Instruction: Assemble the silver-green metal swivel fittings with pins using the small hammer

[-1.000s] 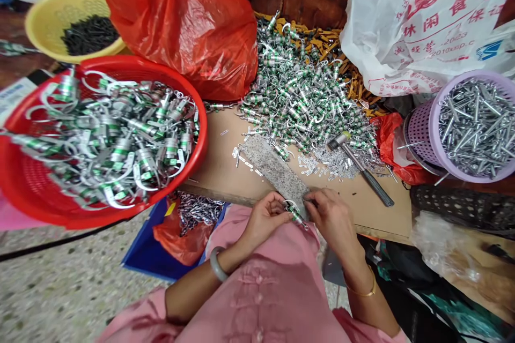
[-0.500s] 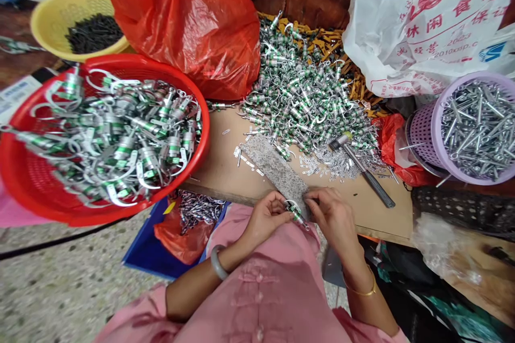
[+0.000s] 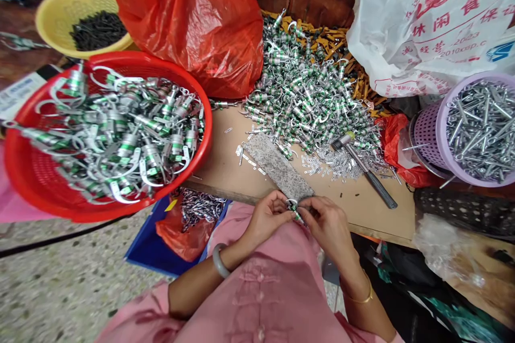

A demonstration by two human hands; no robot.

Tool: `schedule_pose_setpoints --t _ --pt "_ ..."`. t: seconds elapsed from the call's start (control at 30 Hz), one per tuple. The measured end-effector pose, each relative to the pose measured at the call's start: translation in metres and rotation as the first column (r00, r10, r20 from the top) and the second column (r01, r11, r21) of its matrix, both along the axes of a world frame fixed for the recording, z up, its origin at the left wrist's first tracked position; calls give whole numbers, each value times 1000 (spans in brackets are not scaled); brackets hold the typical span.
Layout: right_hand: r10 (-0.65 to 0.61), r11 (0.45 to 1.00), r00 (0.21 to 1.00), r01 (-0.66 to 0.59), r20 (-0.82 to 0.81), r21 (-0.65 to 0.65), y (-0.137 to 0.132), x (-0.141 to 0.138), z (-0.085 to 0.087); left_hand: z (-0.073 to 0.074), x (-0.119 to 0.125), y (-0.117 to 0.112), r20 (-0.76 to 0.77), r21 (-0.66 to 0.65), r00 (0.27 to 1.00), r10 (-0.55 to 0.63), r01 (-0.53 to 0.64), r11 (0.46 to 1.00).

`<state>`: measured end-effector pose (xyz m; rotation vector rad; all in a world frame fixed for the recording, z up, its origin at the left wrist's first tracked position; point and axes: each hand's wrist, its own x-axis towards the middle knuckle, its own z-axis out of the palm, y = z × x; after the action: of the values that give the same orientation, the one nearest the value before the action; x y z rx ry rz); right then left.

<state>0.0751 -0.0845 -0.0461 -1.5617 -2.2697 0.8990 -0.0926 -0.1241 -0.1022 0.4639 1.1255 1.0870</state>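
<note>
Between my fingertips, near the front edge of the table, is a small green-and-silver metal fitting (image 3: 296, 212) with a curved pale arm. My left hand (image 3: 270, 217) grips it from the left with thumb and fingers closed. From the right, the closed thumb and fingers of my right hand (image 3: 326, 221) meet the same fitting; any smaller piece in that pinch is hidden. Just beyond my fingers lies a grey speckled stone slab (image 3: 277, 166), its near end beside the fitting. A hammer (image 3: 368, 174) rests right of the slab, near scattered small silver tabs (image 3: 332, 163).
A heap of similar fittings (image 3: 306, 94) lies behind the slab. At the left, a red basket (image 3: 207, 134) holds more of them, with a yellow basket (image 3: 48, 21) behind. A purple basket (image 3: 430, 126) of metal pins stands right, below a white plastic bag (image 3: 382, 27).
My right hand has moved slightly left, its fingertips shifting from the slab's near end to the fitting. My left hand keeps its grip. The whole view has shifted slightly.
</note>
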Motion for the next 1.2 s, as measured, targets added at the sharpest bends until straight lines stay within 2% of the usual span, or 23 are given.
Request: schedule_pose_setpoints --t 0.2,0.33,0.4,0.47,0.5,0.53,0.63,0.73,0.83,1.0,1.03,1.1,1.17,1.2 --pt "-60 998 998 61 26 -24 -3 -6 -5 1 -1 1 19 -6 1000 7 -7 1000" --pt "-89 996 996 88 -28 -26 8 8 -4 -1 0 0 32 -9 999 18 -18 1000" --pt "-181 975 983 183 -30 128 29 24 -5 -3 0 -1 45 -7 999 16 -16 1000" --pt "-314 888 949 279 37 367 60 42 -9 -5 0 -1 58 0 998 16 -16 1000" --pt "-359 851 925 271 122 450 78 51 -12 -6 0 -1 59 3 998 18 -18 1000" --pt "-376 846 901 240 214 477 95 59 -15 -6 0 -1 59 2 998 18 -18 1000" --pt "-362 863 891 210 274 459 136 72 -27 -8 0 -1 56 -13 998 19 -19 1000" --pt "-331 876 910 199 249 439 146 70 -31 -8 1 -1 71 -21 997 23 -21 1000" --pt "-281 895 942 188 182 405 124 61 -21 -7 2 0 76 -19 997 29 -27 999" --pt "-20 957 1000 17 7 288 42 52 6 -6 1 -1 60 -35 997 39 -37 999" --pt "3 948 999 13 -50 319 24 50 7 -6 1 -1 60 -38 998 37 -35 999" --pt "0 877 993 55 -114 477 -8 48 5 -6 1 -1 55 -36 998 31 -29 999" --pt "34 838 996 17 -84 546 -29 47 -3 -7 1 -1 45 -26 999 31 -30 999" --pt "54 841 997 -17 -52 540 -35 47 -8 -8 2 -1 41 -23 999 33 -32 999"
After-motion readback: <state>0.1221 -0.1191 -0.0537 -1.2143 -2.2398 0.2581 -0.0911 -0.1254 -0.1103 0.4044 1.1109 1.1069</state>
